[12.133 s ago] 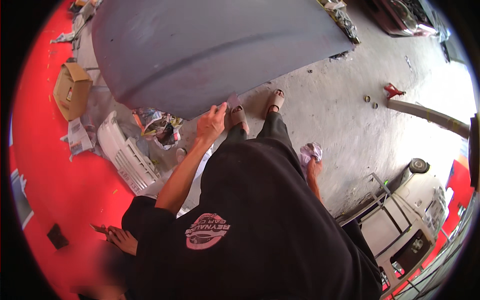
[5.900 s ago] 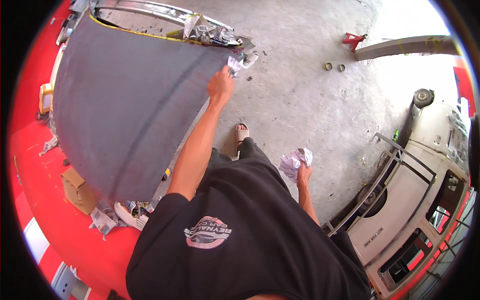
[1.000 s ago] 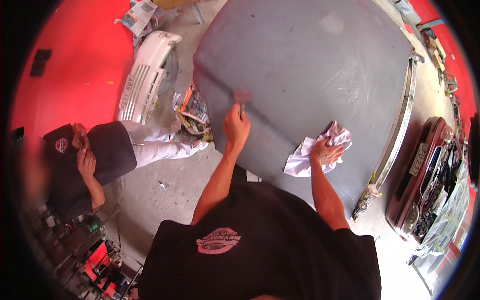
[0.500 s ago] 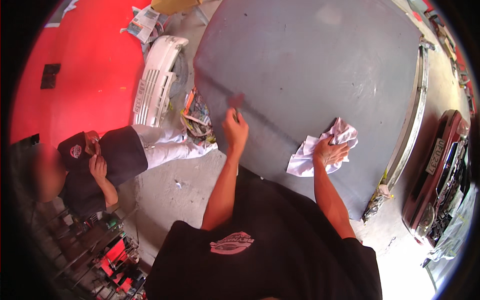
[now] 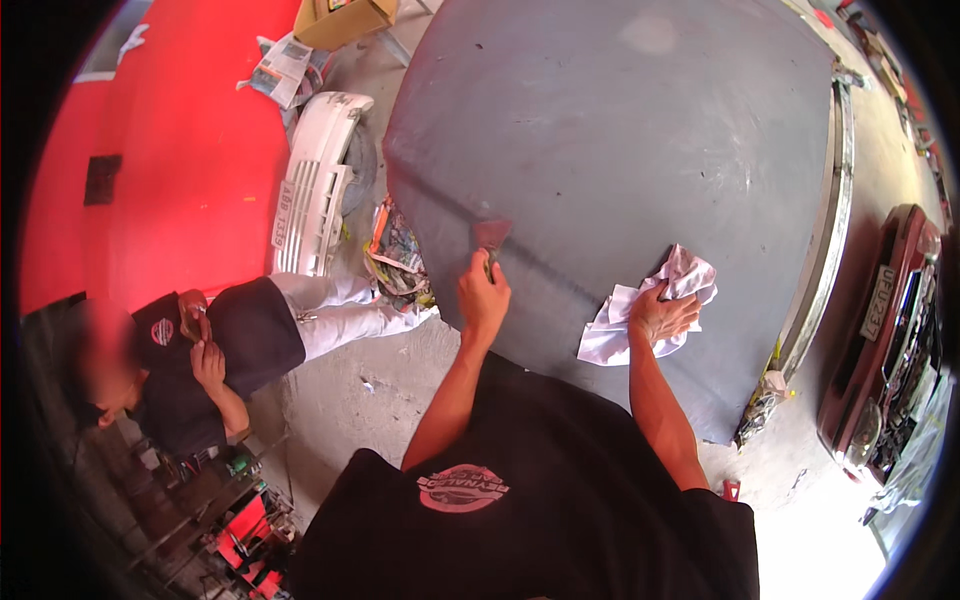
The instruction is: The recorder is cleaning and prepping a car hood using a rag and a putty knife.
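My left hand (image 5: 485, 290) is closed around the handle of a scraper, its reddish blade (image 5: 492, 233) over a dark streak on the grey hood panel (image 5: 650, 130). To the right, my right hand (image 5: 660, 312) rests on a crumpled white cloth (image 5: 615, 340) on the panel, fingers curled over it.
At left, a co-worker in dark shirt (image 5: 250, 330) holds something near their chest. A white bumper (image 5: 315, 190), cardboard box (image 5: 340, 25), crumpled newspapers (image 5: 395, 260) and red surface (image 5: 170, 120) surround the panel's left. A maroon vehicle front (image 5: 860, 390) sits at right.
My view has turned since the oldest frames, and both hands now work over the panel. In the last second my left hand and scraper moved lower; my right hand stayed on the cloth.
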{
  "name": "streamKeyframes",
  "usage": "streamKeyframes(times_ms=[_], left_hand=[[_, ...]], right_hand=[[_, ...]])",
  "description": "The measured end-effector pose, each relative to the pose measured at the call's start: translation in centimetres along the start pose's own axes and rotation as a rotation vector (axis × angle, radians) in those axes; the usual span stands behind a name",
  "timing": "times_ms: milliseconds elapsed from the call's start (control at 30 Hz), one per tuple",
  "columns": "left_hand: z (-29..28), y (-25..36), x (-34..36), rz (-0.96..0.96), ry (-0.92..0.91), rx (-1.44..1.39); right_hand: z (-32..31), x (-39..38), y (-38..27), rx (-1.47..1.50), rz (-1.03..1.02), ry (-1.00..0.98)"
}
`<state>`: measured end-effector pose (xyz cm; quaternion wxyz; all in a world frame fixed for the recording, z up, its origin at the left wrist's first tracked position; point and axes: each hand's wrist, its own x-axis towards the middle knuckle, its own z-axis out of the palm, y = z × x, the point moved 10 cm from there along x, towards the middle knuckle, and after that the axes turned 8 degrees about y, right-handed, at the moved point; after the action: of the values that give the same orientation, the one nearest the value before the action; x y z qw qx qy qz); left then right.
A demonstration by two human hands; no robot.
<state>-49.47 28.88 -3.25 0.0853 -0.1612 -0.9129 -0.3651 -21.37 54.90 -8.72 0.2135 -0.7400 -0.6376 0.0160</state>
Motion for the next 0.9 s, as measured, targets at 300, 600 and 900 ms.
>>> streamKeyframes(times_ms=[300, 600, 900], left_hand=[[0.4, -2.2, 2.3, -0.144, -0.127, 0.000], [1.1, -9.6, 21.0, -0.131, 0.030, 0.064], [1.0, -10.0, 14.6, -0.087, 0.038, -0.012]], right_hand=[[-0.1, 0.0, 0.1, 0.001, -0.028, 0.056], [0.2, 0.0, -0.5, 0.002, -0.030, 0.008], [-0.7, 0.2, 0.9, -0.041, -0.077, 0.132]])
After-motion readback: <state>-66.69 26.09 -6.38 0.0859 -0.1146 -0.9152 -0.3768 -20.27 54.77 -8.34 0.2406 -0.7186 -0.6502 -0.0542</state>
